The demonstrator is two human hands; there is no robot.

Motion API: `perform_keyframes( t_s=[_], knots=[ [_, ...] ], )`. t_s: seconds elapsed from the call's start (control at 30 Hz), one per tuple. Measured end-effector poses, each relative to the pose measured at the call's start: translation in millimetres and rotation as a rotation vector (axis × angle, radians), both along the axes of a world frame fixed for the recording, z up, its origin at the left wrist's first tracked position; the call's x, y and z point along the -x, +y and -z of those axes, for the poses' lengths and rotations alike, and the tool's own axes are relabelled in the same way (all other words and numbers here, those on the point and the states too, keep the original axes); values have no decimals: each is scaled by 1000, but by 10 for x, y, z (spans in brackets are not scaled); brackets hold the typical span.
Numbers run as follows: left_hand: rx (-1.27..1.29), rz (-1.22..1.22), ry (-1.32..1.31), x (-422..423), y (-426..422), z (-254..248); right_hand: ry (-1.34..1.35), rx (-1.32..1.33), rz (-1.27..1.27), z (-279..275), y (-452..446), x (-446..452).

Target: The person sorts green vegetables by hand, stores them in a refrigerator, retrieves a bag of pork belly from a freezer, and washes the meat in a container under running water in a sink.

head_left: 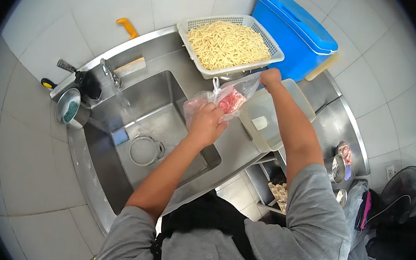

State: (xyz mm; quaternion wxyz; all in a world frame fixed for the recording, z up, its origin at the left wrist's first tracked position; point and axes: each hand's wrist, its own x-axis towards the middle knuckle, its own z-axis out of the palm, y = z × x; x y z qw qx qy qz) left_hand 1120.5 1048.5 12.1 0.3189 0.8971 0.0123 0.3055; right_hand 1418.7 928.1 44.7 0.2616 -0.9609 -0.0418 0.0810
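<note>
Bag is stretching between the two hands, over the counter between sink and tub, long axis running slantwise, from low by the left hand to higher by the right. Meat is sitting in its middle stretch, just up and right of the left hand; left is nearer, right is farther up-right. Left fingers are closing together on the bag's plastic below the white knot; exact fingertip grip is hiding under the hand. Right hand is making a fist on the bag's far end, just by the tub's upper corner. Containers: basket is holding a heap of noodles, sitting past the hands toward the wall. Cooler is standing right beside it, lid down. Tub is lying under the right forearm; a small white patch is showing in it, can't tell if label or glare. Sink is holding a round strainer-like piece and a blue sponge, with water running from the tap. Pot at the sink's left edge is holding a green scourer.
</note>
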Motion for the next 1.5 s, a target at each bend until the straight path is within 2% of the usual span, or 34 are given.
perform_keyframes(
  t_s=[0.03,0.1,0.17,0.23,0.27,0.3,0.33,0.37,0.4,0.47,0.53,0.57,0.63,0.67,0.73,0.83,0.97,1.03,1.07,1.13,1.23,1.27,1.37,1.4,1.47,1.5],
  knots=[
    [-44,42,35,-18,-42,41,-2,-1,4,96,-17,-42],
    [-16,19,100,-16,-16,183,312,-719,150,323,-55,-64],
    [12,-9,166,45,23,312,356,-787,155,289,-130,96],
    [-36,-159,117,169,65,433,413,-1024,260,457,-191,43],
    [-40,-160,116,202,89,501,440,-1011,358,512,-219,2],
    [118,-120,141,218,113,603,441,-1013,355,534,-216,59],
    [279,-79,165,222,124,664,11,-699,199,559,-216,187],
    [280,-83,162,206,123,727,-403,-364,38,580,-211,306],
    [342,-63,182,184,106,769,-404,-363,32,557,-216,453],
    [414,-49,202,140,43,792,-654,-92,-687,452,-209,739],
    [343,-141,191,73,-40,759,-16,160,-970,425,-34,817],
    [341,-140,191,66,-88,730,-17,159,-969,491,-2,848],
    [229,-243,284,26,-144,674,-323,130,-1234,687,68,860],
    [224,-244,280,-3,-162,669,-329,127,-1235,701,103,879],
    [187,-324,395,-31,-202,756,-172,416,-1160,595,157,1054],
    [288,-285,328,-92,-97,855,-155,378,-1145,756,219,1116],
    [216,-335,344,-121,-54,907,-171,354,-1170,769,269,1147],
    [196,-346,411,-153,-45,899,328,97,-1029,713,301,1171],
    [196,-348,410,-151,-47,900,327,97,-1031,694,292,1200],
    [217,-380,430,-188,-72,878,584,-232,-874,663,242,1248],
    [202,-375,459,-192,-84,866,603,-253,-808,630,253,1285],
    [193,-361,461,-187,-86,870,703,-304,-776,620,235,1283],
    [119,-320,435,-176,-31,943,725,-431,-660,377,166,1425],
    [111,-303,401,-163,-9,940,724,-438,-653,456,138,1427],
    [101,-276,371,-156,11,955,785,-820,-497,701,55,1399],
    [171,-292,325,-161,21,985,784,-823,-491,699,-26,1373]
  ],
)
